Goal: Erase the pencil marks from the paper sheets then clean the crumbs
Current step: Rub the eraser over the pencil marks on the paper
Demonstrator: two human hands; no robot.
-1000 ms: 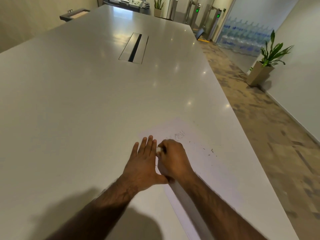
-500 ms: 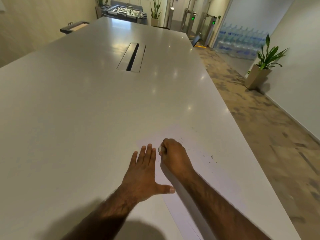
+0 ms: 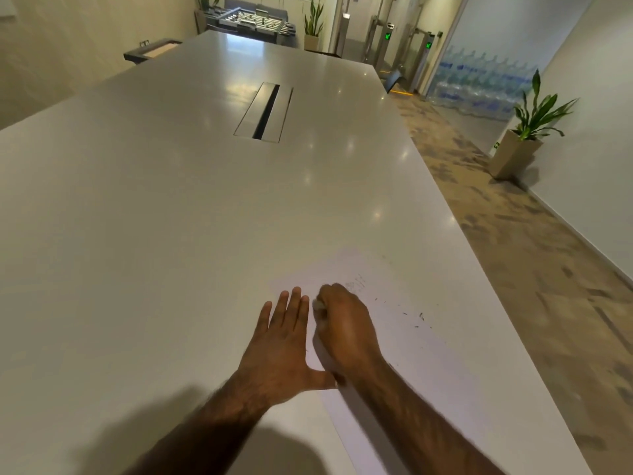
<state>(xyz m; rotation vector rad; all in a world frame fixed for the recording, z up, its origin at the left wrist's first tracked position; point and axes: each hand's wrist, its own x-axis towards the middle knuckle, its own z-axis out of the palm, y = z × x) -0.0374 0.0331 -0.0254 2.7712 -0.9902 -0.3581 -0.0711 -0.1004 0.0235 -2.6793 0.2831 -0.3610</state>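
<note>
A white paper sheet [image 3: 421, 358] lies near the right edge of the long pale table [image 3: 171, 207]. My left hand [image 3: 284, 341] presses flat on the sheet's left edge, fingers straight. Beside it, my right hand [image 3: 342, 323] is curled around a small white eraser [image 3: 318, 305], whose tip shows at the knuckles and touches the paper. Faint pencil marks [image 3: 354, 282] remain just beyond the right hand. Dark eraser crumbs [image 3: 416, 318] are scattered on the sheet to the right.
A metal cable slot [image 3: 265, 113] is set into the table's middle. The table's right edge [image 3: 479, 269] runs close to the paper, with patterned floor beyond. A potted plant [image 3: 524, 138] stands by the right wall. A dark tray [image 3: 150, 51] sits far left.
My right hand with the eraser slid forward over the pencil marks and came back toward me, so the marks show again. My left hand stays flat on the sheet.
</note>
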